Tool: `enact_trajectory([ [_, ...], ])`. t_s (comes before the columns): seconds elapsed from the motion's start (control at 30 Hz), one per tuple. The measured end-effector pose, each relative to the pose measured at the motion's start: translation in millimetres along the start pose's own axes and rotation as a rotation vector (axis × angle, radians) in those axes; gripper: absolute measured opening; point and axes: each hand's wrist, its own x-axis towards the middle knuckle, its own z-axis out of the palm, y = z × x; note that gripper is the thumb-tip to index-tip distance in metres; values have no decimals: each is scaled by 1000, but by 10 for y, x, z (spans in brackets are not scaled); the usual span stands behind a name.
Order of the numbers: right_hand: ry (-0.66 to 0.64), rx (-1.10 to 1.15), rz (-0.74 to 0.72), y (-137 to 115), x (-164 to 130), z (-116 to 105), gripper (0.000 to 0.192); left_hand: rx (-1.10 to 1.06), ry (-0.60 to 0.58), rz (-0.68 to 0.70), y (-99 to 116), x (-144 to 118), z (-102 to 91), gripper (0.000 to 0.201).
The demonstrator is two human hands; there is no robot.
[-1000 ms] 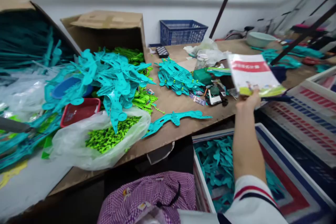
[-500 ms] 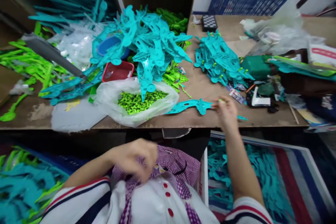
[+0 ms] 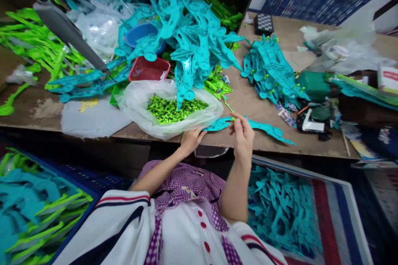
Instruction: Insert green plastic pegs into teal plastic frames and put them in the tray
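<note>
A long turquoise plastic part (image 3: 270,129) lies along the front of the table. My left hand (image 3: 192,140) is closed on its left end, beside the plastic bag. Over the middle of the part, my right hand (image 3: 244,136) pinches a small green plastic piece (image 3: 233,119) between thumb and finger. The right hand hides some of the part, and whether the piece touches it I cannot tell. Just left of there sits an open clear plastic bag (image 3: 130,101) full of small green pieces (image 3: 169,112).
A high heap of turquoise parts (image 3: 199,37) overhangs the bag. Further right is a stack of turquoise parts with green pieces (image 3: 273,70). A red tray (image 3: 149,69) and a grey bar (image 3: 70,33) stand left. Crates of parts (image 3: 83,211) flank my lap below the table edge.
My left hand has risen from my lap to the turquoise part's left end. The right hand has moved left along the part to its middle. The view has shifted slightly.
</note>
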Motion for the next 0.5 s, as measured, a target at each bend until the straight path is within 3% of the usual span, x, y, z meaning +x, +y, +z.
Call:
enact_trajectory([
  [0.13, 31, 136, -81, -1, 288, 253, 36, -86, 10, 12, -30, -18, -27, 34],
  [0.27, -72, -61, -9, 464, 266, 64, 28, -125, -3, 29, -36, -21, -65, 33],
  [0.37, -227, -221, -21, 809, 180, -113, 25, -122, -9, 42, -16, -20, -74, 32],
  [0.5, -345, -298, -47, 978, 190, -183, 22, -126, -24, 33, -1, -19, -70, 30],
])
